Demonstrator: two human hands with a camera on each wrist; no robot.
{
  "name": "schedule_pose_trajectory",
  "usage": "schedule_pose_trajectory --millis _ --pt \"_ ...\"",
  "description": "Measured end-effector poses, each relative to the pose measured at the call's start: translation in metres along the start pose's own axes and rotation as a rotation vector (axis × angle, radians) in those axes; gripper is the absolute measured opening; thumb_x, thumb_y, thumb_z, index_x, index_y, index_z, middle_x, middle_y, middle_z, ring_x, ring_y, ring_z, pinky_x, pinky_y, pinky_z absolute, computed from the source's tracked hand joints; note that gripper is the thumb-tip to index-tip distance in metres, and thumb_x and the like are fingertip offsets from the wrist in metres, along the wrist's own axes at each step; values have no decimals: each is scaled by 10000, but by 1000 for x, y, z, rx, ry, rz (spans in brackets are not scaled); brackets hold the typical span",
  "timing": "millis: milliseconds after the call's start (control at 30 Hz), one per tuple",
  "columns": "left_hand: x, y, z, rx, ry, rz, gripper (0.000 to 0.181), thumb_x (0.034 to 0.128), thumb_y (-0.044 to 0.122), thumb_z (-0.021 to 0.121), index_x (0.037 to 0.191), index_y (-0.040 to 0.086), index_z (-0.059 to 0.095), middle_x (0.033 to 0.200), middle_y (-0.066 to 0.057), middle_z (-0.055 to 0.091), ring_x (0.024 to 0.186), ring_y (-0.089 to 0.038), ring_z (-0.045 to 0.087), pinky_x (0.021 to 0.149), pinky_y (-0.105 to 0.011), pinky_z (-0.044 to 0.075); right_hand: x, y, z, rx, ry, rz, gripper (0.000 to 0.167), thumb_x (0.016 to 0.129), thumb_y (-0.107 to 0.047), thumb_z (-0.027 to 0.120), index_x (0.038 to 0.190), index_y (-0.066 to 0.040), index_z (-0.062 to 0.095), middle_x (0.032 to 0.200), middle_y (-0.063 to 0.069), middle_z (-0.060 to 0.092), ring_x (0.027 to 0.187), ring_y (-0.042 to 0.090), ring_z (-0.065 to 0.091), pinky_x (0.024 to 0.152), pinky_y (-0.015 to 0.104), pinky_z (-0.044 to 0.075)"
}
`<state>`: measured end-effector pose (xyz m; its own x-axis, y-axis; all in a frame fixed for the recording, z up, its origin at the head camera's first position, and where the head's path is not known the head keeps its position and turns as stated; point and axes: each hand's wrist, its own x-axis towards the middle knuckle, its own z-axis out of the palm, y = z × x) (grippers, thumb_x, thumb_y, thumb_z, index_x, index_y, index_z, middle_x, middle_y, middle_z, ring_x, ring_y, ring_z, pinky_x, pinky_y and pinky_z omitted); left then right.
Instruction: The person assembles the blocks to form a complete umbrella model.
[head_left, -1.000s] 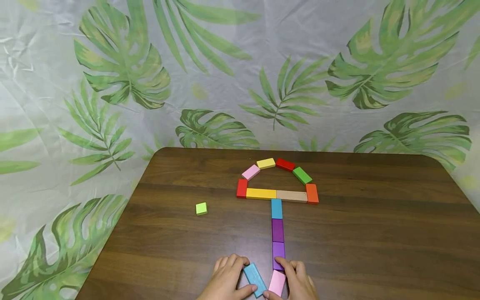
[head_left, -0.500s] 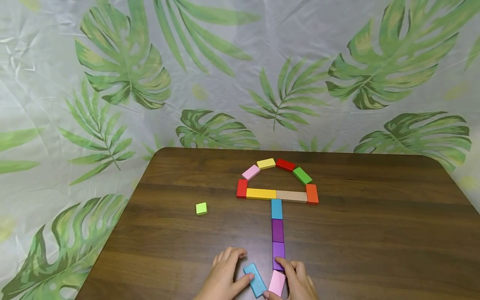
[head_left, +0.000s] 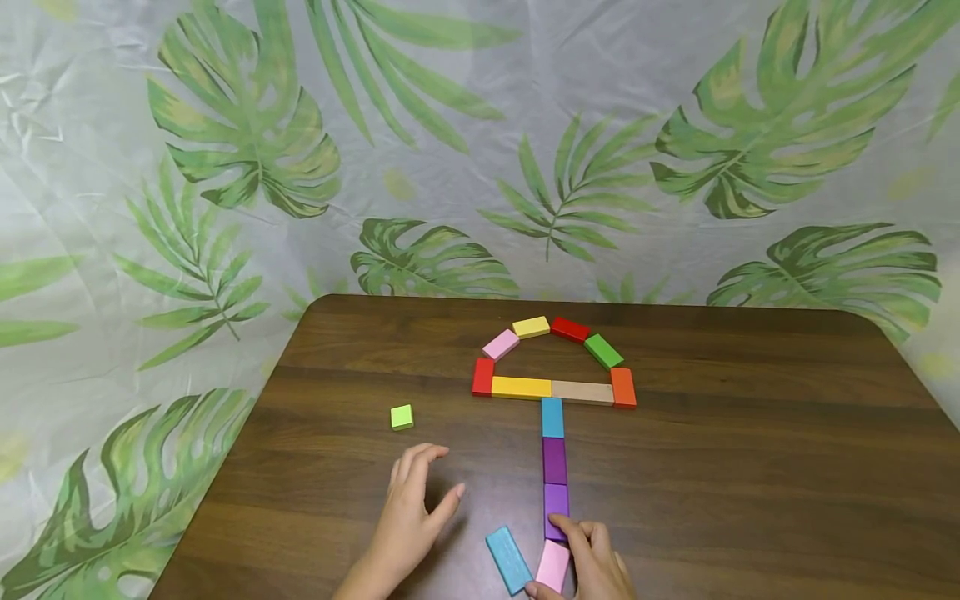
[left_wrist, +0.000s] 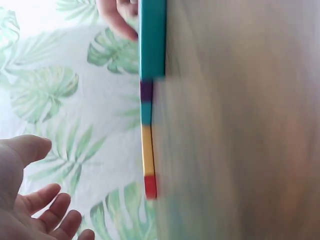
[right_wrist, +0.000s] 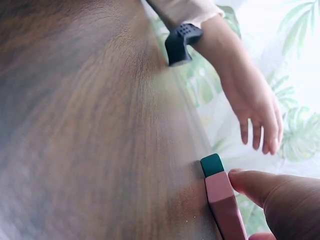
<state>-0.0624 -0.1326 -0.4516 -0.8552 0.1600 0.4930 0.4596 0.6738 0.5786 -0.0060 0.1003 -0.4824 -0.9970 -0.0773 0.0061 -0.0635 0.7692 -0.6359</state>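
My left hand point(head_left: 405, 512) hovers with nothing in it left of the blocks, its fingers and thumb spread apart. Near the front edge of the view lies a light blue block point(head_left: 509, 560), slanted, its near end close to a pink block point(head_left: 552, 567). My right hand point(head_left: 596, 562) holds the pink block, the thumb at its near end and the index finger reaching to the purple block point(head_left: 557, 504) beyond. In the right wrist view, the right thumb point(right_wrist: 265, 187) lies beside the pink block point(right_wrist: 224, 200). My left hand point(right_wrist: 255, 107) shows behind, off the table.
From the purple block, a dark purple block point(head_left: 555, 461) and a blue block point(head_left: 552, 417) run in line up to a yellow block point(head_left: 522, 387) and a wooden block point(head_left: 582, 392). Several coloured blocks arch above these. A lime green cube point(head_left: 402, 417) sits alone at left.
My left hand has let go of the light blue block and moved away to the left and farther up the table. The right hand has stayed in place on the pink block.
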Motion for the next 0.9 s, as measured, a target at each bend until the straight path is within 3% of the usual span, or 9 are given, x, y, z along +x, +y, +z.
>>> schedule_pose_trajectory --millis 167,333,500,700,900 --pt "13 -14 -9 -5 80 27 486 724 72 735 1144 18 498 1132 -54 467 1023 -200 418 835 -323 354 0 0 0 5 5 -7 806 565 -609 726 1186 -128 546 886 -30 348 634 115 334 557 245 287" --pt "24 -30 -15 -28 104 -25 499 741 50 719 1170 -2 468 1178 -113 438 1094 -267 386 883 -419 332 0 1 1 -3 31 -30 800 565 -602 730 1180 -124 549 885 -38 347 636 105 332 557 242 288" --pt "29 -48 -18 -30 71 -123 505 771 80 703 1193 -11 442 1219 -146 397 1117 -311 352 884 -489 344 -1 2 2 -9 45 -43 797 561 -596 736 1175 -122 551 883 -43 345 641 103 336 560 244 294" --pt "31 -69 -18 -39 -9 -251 552 792 131 692 1245 -17 414 1274 -178 366 1158 -353 334 903 -528 338 0 1 -1 0 3 -13 808 564 -611 726 1183 -122 546 888 -28 350 648 113 346 563 243 301" --pt "31 -82 -18 -54 -95 -331 603 804 161 682 1294 -15 379 1322 -203 343 1196 -381 322 935 -543 303 1 0 -2 7 -26 2 813 568 -619 718 1186 -121 543 890 -20 351 661 120 355 573 250 309"
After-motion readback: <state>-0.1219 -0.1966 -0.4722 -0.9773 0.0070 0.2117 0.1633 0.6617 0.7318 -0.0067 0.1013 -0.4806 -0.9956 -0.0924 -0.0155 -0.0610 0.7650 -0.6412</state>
